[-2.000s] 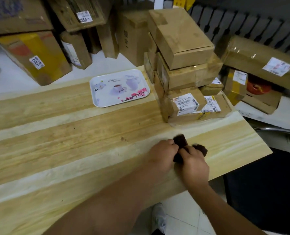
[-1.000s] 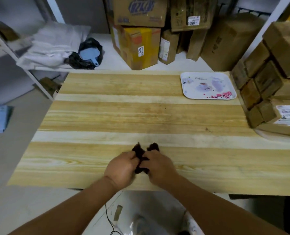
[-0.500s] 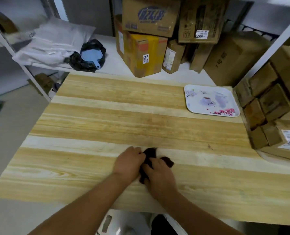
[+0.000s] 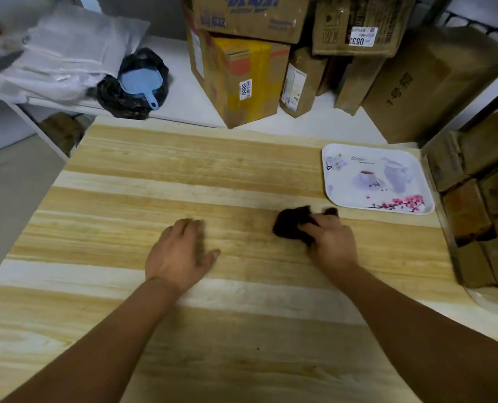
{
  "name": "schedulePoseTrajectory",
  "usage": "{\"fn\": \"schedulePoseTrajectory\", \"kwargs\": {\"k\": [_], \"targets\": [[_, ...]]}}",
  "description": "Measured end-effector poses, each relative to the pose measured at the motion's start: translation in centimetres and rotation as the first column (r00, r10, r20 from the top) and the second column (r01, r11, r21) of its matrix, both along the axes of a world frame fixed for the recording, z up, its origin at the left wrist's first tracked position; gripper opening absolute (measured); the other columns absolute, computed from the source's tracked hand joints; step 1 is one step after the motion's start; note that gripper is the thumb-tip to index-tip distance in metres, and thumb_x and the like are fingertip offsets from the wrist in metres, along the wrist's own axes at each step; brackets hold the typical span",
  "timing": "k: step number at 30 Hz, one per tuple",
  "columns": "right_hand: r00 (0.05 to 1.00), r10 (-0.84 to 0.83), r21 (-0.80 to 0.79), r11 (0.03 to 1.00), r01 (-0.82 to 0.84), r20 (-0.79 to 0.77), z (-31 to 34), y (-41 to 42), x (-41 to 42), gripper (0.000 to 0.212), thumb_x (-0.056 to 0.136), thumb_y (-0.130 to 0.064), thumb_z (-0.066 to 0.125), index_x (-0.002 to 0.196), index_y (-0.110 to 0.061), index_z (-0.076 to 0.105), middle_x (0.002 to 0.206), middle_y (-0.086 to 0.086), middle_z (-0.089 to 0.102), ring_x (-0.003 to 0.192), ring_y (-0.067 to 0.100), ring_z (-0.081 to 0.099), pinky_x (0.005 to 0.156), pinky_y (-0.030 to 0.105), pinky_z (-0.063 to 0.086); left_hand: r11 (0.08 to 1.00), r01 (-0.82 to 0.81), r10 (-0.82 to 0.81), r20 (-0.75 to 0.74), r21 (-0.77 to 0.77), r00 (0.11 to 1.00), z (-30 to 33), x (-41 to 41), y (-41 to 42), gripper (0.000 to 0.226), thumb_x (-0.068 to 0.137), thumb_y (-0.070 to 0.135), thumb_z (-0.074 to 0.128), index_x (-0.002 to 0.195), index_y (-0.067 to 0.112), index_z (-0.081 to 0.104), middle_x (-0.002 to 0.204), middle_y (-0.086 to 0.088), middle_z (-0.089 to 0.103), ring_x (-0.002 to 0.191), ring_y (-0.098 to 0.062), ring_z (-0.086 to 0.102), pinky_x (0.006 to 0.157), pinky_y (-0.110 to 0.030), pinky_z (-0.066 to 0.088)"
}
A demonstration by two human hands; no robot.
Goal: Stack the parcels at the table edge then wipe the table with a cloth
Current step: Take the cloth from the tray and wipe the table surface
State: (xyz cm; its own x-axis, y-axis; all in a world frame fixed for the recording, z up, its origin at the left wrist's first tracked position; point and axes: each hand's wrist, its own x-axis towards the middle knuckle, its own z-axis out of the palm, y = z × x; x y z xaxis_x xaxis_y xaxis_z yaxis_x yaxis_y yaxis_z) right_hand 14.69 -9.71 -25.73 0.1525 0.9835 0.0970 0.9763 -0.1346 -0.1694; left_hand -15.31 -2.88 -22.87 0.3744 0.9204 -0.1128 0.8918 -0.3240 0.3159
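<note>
A dark brown cloth (image 4: 290, 223) lies bunched on the wooden table (image 4: 184, 175), right of the middle. My right hand (image 4: 332, 242) grips it from the near side and presses it onto the wood. My left hand (image 4: 181, 254) lies flat on the table to the left, fingers straight, holding nothing. A stack of brown cardboard parcels (image 4: 474, 199) stands along the table's right edge, cut off by the frame.
A white flowered tray (image 4: 377, 180) lies at the back right of the table, just beyond the cloth. Behind the table a white shelf (image 4: 184, 106) holds large cardboard boxes (image 4: 242, 80), a black bag with a blue scoop (image 4: 137, 82) and grey plastic bags (image 4: 67, 50).
My hands have separated: the left let go of the cloth and moved left onto the bare wood. The right slid the cloth away and to the right, toward the tray.
</note>
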Motion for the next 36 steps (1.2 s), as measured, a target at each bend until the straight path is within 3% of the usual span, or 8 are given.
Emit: {"fn": "schedulePoseTrajectory", "kwargs": {"k": [4,7,10,16,19,24,31,36], "targets": [[0.941,-0.339,-0.051,0.939,0.339,0.007,0.0,-1.1,0.9,0.046,0.068,-0.013,0.070,0.113,-0.020,0.067,0.114,0.014,0.061,0.099,0.042,0.052,0.070,0.044,0.051,0.992,-0.099,0.092,-0.079,-0.079,0.993,0.0,0.5,1.8,0.069,0.084,0.047,0.059,0.142,0.024,0.030,0.144,-0.006,0.036,0.129,-0.030,0.039,0.098,-0.043,0.044],[0.857,-0.515,-0.128,0.850,0.511,0.002,0.4,2.1,-4.3,0.047,0.084,-0.025,0.055,0.130,-0.021,0.049,0.130,0.014,0.047,0.110,0.039,0.046,0.083,0.045,0.045,0.978,-0.140,0.123,-0.112,-0.155,0.986,-0.3,0.6,2.7,0.055,0.083,0.048,0.062,0.130,0.025,0.043,0.141,-0.007,0.039,0.127,-0.032,0.039,0.098,-0.045,0.044],[0.912,-0.409,-0.238,0.890,0.389,-0.040,1.0,6.2,-9.8,0.048,0.090,-0.025,0.050,0.137,-0.023,0.038,0.136,0.012,0.039,0.118,0.036,0.041,0.088,0.046,0.044,0.982,-0.111,0.083,-0.176,-0.156,0.981,-0.6,0.5,3.5,0.050,0.081,0.053,0.061,0.122,0.025,0.051,0.139,-0.004,0.044,0.124,-0.031,0.043,0.099,-0.042,0.044],[0.981,0.086,-0.161,0.980,-0.114,-0.172,1.7,5.2,-16.3,0.057,0.081,-0.011,0.060,0.134,-0.027,0.045,0.132,0.007,0.046,0.118,0.033,0.042,0.091,0.048,0.041,0.983,-0.017,-0.028,-0.237,-0.185,0.971,-0.8,-1.2,4.8,0.068,0.084,0.040,0.060,0.146,0.028,0.037,0.152,-0.003,0.035,0.132,-0.025,0.043,0.107,-0.034,0.040],[0.949,0.278,-0.091,0.952,-0.294,-0.151,0.7,0.4,-13.6,0.054,0.070,-0.013,0.072,0.121,-0.029,0.060,0.120,0.003,0.060,0.104,0.030,0.056,0.077,0.044,0.049,0.977,-0.008,-0.048,-0.256,-0.213,0.965,-0.7,-1.3,4.9,0.066,0.086,0.038,0.060,0.147,0.030,0.035,0.153,-0.003,0.030,0.132,-0.028,0.038,0.107,-0.036,0.039],[1.000,0.012,-0.098,0.995,-0.011,0.003,0.4,-5.7,-3.6,0.046,0.053,-0.014,0.080,0.097,-0.026,0.074,0.102,0.005,0.069,0.081,0.032,0.062,0.054,0.035,0.053,0.977,0.040,-0.097,-0.273,-0.208,0.957,-0.3,-1.5,4.9,0.062,0.086,0.043,0.056,0.144,0.029,0.038,0.149,-0.006,0.034,0.126,-0.031,0.042,0.103,-0.037,0.042],[0.736,-0.678,-0.151,0.727,0.670,-0.002,1.2,-8.2,-0.6,0.043,0.085,-0.023,0.057,0.127,-0.028,0.055,0.131,0.012,0.049,0.110,0.038,0.044,0.086,0.043,0.045,0.965,0.057,-0.126,-0.260,-0.258,0.957,0.4,-1.2,4.0,0.049,0.082,0.049,0.057,0.125,0.027,0.047,0.136,-0.007,0.041,0.119,-0.032,0.046,0.094,-0.041,0.048],[0.958,-0.266,-0.108,0.961,0.254,-0.112,0.2,-4.3,-15.0,0.038,0.081,-0.023,0.061,0.118,-0.031,0.062,0.121,0.008,0.059,0.102,0.037,0.056,0.078,0.043,0.049,0.951,0.083,-0.125,-0.127,-0.298,0.984,0.7,-0.4,3.4,0.017,0.077,0.043,0.045,0.083,0.029,0.052,0.098,0.000,0.060,0.095,-0.027,0.059,0.078,-0.039,0.052]]}}
